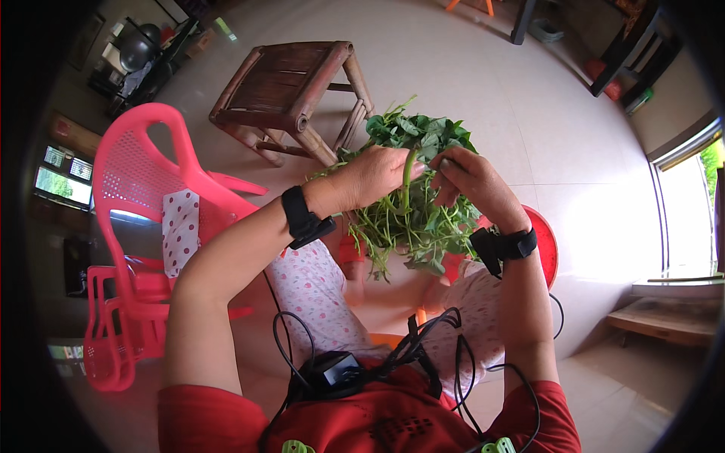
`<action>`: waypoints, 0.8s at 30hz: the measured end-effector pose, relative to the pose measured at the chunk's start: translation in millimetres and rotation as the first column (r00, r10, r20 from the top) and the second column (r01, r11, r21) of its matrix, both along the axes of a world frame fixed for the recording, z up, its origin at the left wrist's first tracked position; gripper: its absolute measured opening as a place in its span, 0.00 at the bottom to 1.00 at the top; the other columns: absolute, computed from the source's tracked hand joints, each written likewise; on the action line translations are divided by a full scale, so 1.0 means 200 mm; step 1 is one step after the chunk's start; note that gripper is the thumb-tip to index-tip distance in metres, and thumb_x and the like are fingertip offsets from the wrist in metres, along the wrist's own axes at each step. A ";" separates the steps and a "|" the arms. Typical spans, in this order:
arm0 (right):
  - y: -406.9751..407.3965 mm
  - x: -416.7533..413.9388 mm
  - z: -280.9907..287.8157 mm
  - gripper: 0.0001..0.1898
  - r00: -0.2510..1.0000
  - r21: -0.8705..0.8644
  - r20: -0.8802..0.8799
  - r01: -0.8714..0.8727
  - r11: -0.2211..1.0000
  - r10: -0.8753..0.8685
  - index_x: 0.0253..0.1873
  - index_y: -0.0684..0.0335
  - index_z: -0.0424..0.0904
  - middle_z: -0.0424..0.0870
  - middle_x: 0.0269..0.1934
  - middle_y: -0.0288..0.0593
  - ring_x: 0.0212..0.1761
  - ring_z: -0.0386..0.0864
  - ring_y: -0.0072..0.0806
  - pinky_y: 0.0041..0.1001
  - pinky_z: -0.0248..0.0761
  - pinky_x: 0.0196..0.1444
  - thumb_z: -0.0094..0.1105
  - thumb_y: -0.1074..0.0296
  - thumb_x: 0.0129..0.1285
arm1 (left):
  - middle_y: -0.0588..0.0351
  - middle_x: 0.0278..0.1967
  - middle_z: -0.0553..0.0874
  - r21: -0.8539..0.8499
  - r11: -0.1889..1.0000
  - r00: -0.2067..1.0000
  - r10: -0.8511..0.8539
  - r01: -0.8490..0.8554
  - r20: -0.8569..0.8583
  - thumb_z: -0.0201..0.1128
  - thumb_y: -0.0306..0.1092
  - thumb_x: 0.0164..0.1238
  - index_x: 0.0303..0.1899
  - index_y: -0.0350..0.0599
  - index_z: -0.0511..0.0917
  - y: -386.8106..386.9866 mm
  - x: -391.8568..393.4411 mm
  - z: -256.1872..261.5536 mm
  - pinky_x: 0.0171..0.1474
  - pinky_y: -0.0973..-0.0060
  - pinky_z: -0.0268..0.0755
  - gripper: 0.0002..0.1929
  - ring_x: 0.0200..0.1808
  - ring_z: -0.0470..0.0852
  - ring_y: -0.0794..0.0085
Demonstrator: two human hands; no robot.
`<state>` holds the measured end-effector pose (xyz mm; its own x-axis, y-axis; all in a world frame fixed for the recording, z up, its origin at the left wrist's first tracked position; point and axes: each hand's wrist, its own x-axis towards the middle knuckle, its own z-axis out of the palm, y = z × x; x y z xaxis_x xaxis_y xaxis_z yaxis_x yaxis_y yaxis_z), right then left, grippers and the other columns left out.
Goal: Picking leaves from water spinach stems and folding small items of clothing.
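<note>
My left hand (376,174) pinches a short green stem (408,175) between thumb and fingers, the stem standing nearly upright. Just to its right, my right hand (465,180) has its thumb and forefinger drawn together close to the stem. Whether a thin strip or nothing lies between those fingertips is too small to tell. Beneath both hands spreads a heap of leafy green vines (419,232), with leaves mostly at the far side and bare stems trailing nearer my knees. What the heap rests on is largely hidden. Each wrist wears a black strap.
A bamboo stool (277,85) stands beyond the heap, to the left. Left of my legs is a pink plastic chair (187,153) with a spotted cloth (181,232). A red round plastic rim (546,249) shows behind my right wrist. Black cables (464,351) loop across my lap. At right sits a low wooden bench (668,320).
</note>
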<state>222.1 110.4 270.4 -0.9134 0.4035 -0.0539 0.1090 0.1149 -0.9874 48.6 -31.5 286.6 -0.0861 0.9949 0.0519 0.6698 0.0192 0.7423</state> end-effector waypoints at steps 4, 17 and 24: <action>-0.04 -0.02 -0.02 0.09 0.994 0.239 0.105 -0.045 0.970 0.020 0.48 0.68 0.78 0.82 0.31 0.43 0.29 0.83 0.27 0.27 0.77 0.31 0.50 0.70 0.69 | 0.56 0.21 0.77 0.038 0.999 0.995 0.025 -0.022 -0.097 0.50 0.44 0.76 0.27 0.37 0.72 0.01 -0.06 -0.04 0.30 0.72 0.66 0.20 0.24 0.74 0.73; 0.15 -0.03 -0.13 0.11 0.752 -0.061 -0.138 0.643 0.763 -0.645 0.38 0.67 0.80 0.79 0.24 0.37 0.20 0.73 0.18 0.19 0.66 0.25 0.47 0.69 0.66 | 0.52 0.22 0.80 0.018 0.997 0.989 -0.070 0.073 -0.129 0.50 0.40 0.75 0.38 0.40 0.77 0.02 0.00 0.03 0.34 0.65 0.70 0.14 0.26 0.80 0.63; -0.02 -0.01 -0.01 0.11 0.986 -0.116 -0.090 0.129 0.985 -0.140 0.47 0.68 0.76 0.83 0.34 0.41 0.30 0.84 0.25 0.23 0.78 0.34 0.47 0.68 0.72 | 0.49 0.33 0.84 0.053 0.995 0.915 -0.055 0.083 -0.399 0.53 0.36 0.72 0.37 0.44 0.75 -0.01 -0.03 -0.06 0.48 0.58 0.66 0.08 0.42 0.82 0.54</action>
<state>220.9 107.2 269.4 -0.8542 0.5197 -0.0182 0.0188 -0.0040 -0.9998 43.5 -34.3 274.4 0.0245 0.9906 0.1345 0.9074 -0.0785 0.4129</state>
